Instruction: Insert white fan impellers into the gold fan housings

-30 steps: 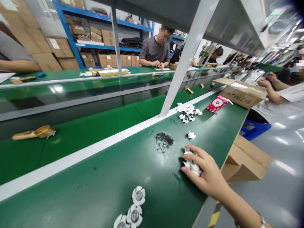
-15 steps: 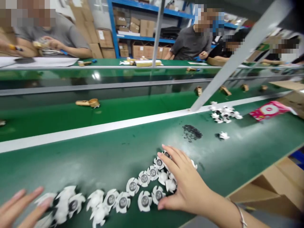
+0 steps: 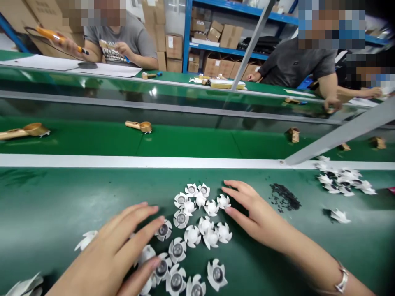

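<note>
Many small white fan wheels lie in a loose cluster on the green work surface before me. Some show a grey round hub, others a plain white domed side. My left hand reaches over the cluster's left side, fingers spread, covering part of several wheels; thumb and fingertips are right beside or touching some of them. On the right, my right hand is open, its fingertips at a white wheel on the cluster's edge. Neither hand grips anything that I can see.
Right of my right hand are a pile of tiny black pieces, a single white wheel and another wheel heap. Beyond the white rail, a green belt carries gold scoop-shaped parts. A slanted metal post rises at right; co-workers sit opposite.
My view has swung round. My left hand has come in from the left edge to the wheels, which now sit closer together between both hands. The right hand has drawn back to their right side.
</note>
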A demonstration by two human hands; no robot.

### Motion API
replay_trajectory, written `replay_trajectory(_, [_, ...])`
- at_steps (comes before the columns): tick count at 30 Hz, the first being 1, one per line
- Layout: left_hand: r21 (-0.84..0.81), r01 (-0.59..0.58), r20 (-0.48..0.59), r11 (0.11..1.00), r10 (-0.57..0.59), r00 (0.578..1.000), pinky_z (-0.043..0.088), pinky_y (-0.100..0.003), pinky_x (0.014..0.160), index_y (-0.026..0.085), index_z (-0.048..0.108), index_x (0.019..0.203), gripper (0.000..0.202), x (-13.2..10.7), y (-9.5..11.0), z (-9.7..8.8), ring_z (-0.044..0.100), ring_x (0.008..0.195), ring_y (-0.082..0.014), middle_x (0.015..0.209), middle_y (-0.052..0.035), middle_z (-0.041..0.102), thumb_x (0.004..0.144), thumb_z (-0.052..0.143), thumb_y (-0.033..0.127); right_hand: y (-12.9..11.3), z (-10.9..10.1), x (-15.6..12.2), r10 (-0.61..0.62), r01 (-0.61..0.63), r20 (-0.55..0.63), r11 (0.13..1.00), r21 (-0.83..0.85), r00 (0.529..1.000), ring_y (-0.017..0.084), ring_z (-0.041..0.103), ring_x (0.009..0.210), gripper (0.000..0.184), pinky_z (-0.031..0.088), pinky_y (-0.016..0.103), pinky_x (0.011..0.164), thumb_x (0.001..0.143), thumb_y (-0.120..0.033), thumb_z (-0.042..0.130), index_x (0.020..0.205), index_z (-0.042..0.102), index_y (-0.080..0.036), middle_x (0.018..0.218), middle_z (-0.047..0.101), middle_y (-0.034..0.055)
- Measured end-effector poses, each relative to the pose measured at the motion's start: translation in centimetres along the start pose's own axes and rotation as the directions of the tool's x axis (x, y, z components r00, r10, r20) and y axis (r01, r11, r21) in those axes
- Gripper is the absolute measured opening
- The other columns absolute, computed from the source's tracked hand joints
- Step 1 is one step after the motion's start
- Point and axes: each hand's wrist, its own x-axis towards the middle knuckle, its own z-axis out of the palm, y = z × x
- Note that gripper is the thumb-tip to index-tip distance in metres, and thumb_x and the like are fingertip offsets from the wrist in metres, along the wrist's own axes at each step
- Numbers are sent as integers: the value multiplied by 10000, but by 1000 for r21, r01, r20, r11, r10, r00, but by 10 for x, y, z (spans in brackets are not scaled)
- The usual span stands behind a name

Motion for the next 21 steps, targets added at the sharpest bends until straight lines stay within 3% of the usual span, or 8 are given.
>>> replay_trajectory(4, [-189, -127, 216, 974, 167, 962, 498, -402, 1000, 302, 497, 1401, 431, 78, 17, 4, 537, 1241, -249, 1407, -54, 555, 993, 414, 188, 6, 11, 13, -79, 80, -21, 997, 23, 997, 307, 626, 1184, 225, 559, 507, 954, 910, -230, 619, 1129, 675, -231, 1244, 680, 130])
replay_trajectory(7, [-248, -122, 248, 961, 185, 951, 515, -428, 956, 261, 532, 1347, 372, 112, 21, 19, 551, 1159, -247, 1316, -67, 597, 999, 427, 183, 13, 20, 21, -119, 125, -114, 991, 51, 986, 238, 674, 1097, 248, 578, 438, 932, 948, -115, 500, 1114, 655, -212, 1176, 719, 112])
replay_trajectory(11, [-271, -142, 219, 952, 205, 954, 504, -404, 826, 223, 638, 959, 205, 115, 24, 28, 563, 1007, -233, 1107, -49, 634, 974, 454, 133, 21, 22, 14, -193, 209, -184, 975, 72, 964, 272, 592, 1244, 274, 522, 470, 1023, 919, -88, 513, 1114, 683, -178, 1356, 634, 141])
replay_trajectory(13, [-277, -153, 222, 948, 218, 950, 493, -400, 787, 211, 634, 858, 172, 111, 25, 25, 573, 963, -237, 1043, -51, 634, 947, 504, 143, 18, 16, 7, -234, 254, -172, 962, 102, 957, 292, 552, 1269, 247, 493, 479, 1043, 874, -120, 588, 1078, 709, -189, 1316, 649, 119])
replay_trajectory(15, [-325, -174, 207, 930, 249, 946, 492, -415, 817, 214, 651, 858, 112, 108, 25, 20, 587, 977, -249, 1029, -54, 647, 906, 566, 161, 12, 9, 2, -238, 258, -142, 956, 143, 961, 307, 561, 1206, 145, 489, 486, 1013, 838, -255, 690, 964, 733, -200, 1188, 681, 102])
replay_trajectory(17, [-361, -202, 137, 910, 266, 954, 482, -429, 894, 209, 677, 903, 101, 107, 22, 17, 595, 1032, -263, 1046, -58, 674, 864, 609, 146, 7, 4, 0, -223, 237, -95, 958, 163, 970, 314, 565, 1165, 251, 454, 493, 1029, 770, -447, 773, 837, 724, -211, 1121, 685, 80])
replay_trajectory(19, [-368, -229, 66, 901, 271, 960, 481, -402, 919, 196, 698, 953, 144, 108, 19, 17, 620, 1005, -246, 1008, -48, 710, 844, 641, 120, 3, 3, 1, -229, 232, -33, 961, 148, 973, 324, 514, 1263, 333, 328, 493, 1148, 737, -539, 790, 828, 717, -227, 1208, 677, 55])
replay_trajectory(21, [-375, -247, 49, 894, 285, 957, 503, -353, 882, 185, 708, 978, 180, 108, 15, 17, 646, 927, -210, 961, -33, 734, 852, 632, 82, 2, 4, 2, -245, 238, 33, 962, 136, 969, 305, 417, 1387, 285, 158, 456, 1236, 789, -510, 762, 887, 716, -246, 1329, 646, 25])
